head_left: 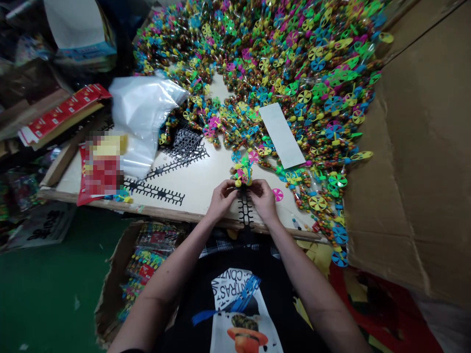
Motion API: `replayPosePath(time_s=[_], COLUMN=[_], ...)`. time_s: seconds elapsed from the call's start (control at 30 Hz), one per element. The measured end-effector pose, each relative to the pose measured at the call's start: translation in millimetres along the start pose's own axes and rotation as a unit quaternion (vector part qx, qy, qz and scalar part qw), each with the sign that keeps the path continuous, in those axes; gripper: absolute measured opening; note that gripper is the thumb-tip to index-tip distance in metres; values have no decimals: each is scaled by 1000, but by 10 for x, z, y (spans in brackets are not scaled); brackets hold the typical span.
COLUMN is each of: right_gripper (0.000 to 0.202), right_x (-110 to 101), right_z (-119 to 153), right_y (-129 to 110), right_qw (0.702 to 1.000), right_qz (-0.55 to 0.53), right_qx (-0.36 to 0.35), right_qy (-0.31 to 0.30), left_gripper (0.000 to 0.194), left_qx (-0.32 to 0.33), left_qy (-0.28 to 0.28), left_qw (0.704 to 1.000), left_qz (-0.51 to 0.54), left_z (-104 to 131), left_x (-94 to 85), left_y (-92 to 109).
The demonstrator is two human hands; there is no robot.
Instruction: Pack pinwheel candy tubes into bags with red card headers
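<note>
Because the black strip (245, 208) runs away from the body and over the near table edge (162, 211), I judge it is laid that way so both hands can reach its far end evenly. At that end sits a small cluster of colored toys (243, 175), upright between the fingertips, apparently held there to line up with the strip's prongs. Left hand (222, 198) closed in a pinch at the strip's left side, right hand (264, 198) pinching opposite; whether each fingertip bears on strip or toy, I cannot tell. Forearms come in from wide elbows and converge, wrists low over the edge, fingers curled inward, thumbs toward the middle; a steady, symmetrical pose, good for fine work by my reading. Just beyond the right hand, a loose pink wheel (277, 195) lies flat. Off to the left, spare strips (162, 192) lie within easy reach, probably set aside as stock, with a clear plastic bag (136, 113) past them. Farther out I log the big toy heap (301, 59), a white card (282, 136) resting on its near side; cardboard (408, 147) stands along the right, likely checking spillage.
</note>
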State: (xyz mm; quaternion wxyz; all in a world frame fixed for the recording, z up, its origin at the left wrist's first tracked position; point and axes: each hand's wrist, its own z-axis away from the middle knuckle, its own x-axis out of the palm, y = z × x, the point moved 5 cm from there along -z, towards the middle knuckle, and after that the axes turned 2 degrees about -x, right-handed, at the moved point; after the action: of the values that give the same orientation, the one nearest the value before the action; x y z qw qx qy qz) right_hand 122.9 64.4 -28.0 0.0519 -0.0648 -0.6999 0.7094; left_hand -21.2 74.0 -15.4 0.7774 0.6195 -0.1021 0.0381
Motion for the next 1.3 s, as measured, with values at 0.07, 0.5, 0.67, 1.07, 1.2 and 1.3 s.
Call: replayPosePath(time_s=[0.07, 0.5, 0.67, 1.07, 1.2, 1.3], right_gripper=[19, 25, 25, 16, 19, 18], right_x=[-1, 110, 184, 88, -215, -357], right_z=[4, -88, -118, -112, -340, -572], right_y=[-8, -143, -173, -302, -384, -391], right_qw=[1000, 996, 997, 971, 941, 882], right_qz=[6, -75, -64, 203, 303, 439], right_qx=[3, 13, -1, -107, -147, -167], right_qy=[2, 47, 40, -68, -14, 36], left_gripper=[23, 26, 26, 24, 27, 30], left_qx=[-6, 50, 86, 101, 124, 105], left_qy=[-12, 138, 206, 160, 97, 96], left_qw=[1000, 989, 975, 971, 972, 976], left_qz=[12, 23, -14, -144, -176, -166], left_z=[14, -14, -7, 78, 106, 70], left_x=[3, 168, 163, -6, -89, -219], left_y=[33, 95, 158, 131, 208, 227])
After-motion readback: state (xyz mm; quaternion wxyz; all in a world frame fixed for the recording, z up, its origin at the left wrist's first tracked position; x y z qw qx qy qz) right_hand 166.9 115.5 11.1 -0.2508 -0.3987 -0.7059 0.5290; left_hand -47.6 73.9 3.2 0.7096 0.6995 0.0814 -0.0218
